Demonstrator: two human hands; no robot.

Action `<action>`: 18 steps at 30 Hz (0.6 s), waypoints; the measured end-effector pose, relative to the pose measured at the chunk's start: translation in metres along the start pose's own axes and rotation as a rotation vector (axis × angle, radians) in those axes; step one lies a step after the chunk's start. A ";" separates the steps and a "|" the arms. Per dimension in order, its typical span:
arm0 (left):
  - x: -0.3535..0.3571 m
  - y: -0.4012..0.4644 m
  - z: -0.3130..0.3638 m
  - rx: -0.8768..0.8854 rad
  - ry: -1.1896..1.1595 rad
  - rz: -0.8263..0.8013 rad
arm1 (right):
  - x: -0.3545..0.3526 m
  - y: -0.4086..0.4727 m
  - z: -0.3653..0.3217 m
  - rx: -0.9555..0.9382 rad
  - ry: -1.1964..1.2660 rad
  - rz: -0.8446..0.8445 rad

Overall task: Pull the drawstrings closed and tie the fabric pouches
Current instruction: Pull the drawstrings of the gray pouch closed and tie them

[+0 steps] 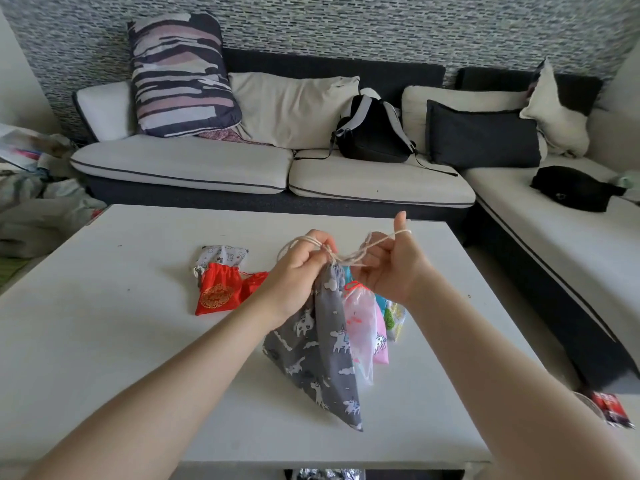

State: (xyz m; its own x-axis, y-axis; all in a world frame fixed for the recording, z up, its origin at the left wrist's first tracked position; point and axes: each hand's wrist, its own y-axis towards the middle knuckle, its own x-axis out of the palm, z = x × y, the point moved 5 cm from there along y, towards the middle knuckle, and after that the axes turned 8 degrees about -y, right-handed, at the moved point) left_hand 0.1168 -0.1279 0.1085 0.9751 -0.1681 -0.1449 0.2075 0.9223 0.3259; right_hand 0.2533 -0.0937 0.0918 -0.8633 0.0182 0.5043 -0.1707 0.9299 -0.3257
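Observation:
A grey pouch point(320, 355) printed with white unicorns hangs above the white table point(104, 341), its mouth gathered shut. My left hand point(298, 271) grips the gathered neck and a loop of its cream drawstring point(349, 259). My right hand point(391, 268) holds the other cord end, which runs over my raised index finger. Under the grey pouch lie a pink pouch point(367, 327) with a red cord and other coloured pouches point(394, 318). A red satin pouch point(221, 289) lies to the left, on top of a white patterned pouch point(225, 254).
A corner sofa point(242, 164) with cushions stands behind the table. A black backpack point(374, 133) and a black bag point(571, 188) lie on it. Clutter point(41, 188) is piled at the left. A red packet point(613, 407) lies on the floor at the right.

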 end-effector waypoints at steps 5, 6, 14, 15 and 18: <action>-0.005 -0.004 -0.001 0.001 -0.081 -0.088 | -0.022 0.003 -0.041 -0.616 -1.283 0.332; -0.013 -0.003 -0.004 -0.032 -0.147 -0.064 | -0.024 0.002 -0.045 -0.693 -1.660 0.400; -0.020 0.005 -0.010 -0.105 -0.142 -0.010 | -0.010 -0.009 0.000 -0.328 -1.134 -0.280; -0.017 0.006 -0.009 -0.110 -0.138 -0.020 | 0.002 -0.012 0.003 -0.364 -1.102 -0.350; -0.014 0.006 -0.012 -0.148 -0.173 -0.002 | 0.030 -0.014 0.010 -0.458 -1.080 -0.393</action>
State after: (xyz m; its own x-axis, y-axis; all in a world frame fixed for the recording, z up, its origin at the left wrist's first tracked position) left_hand 0.1032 -0.1156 0.1010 0.9762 -0.2156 0.0214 0.2082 0.9607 0.1835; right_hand 0.2250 -0.1100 0.1036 -0.7775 -0.4015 -0.4841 -0.5127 0.8504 0.1182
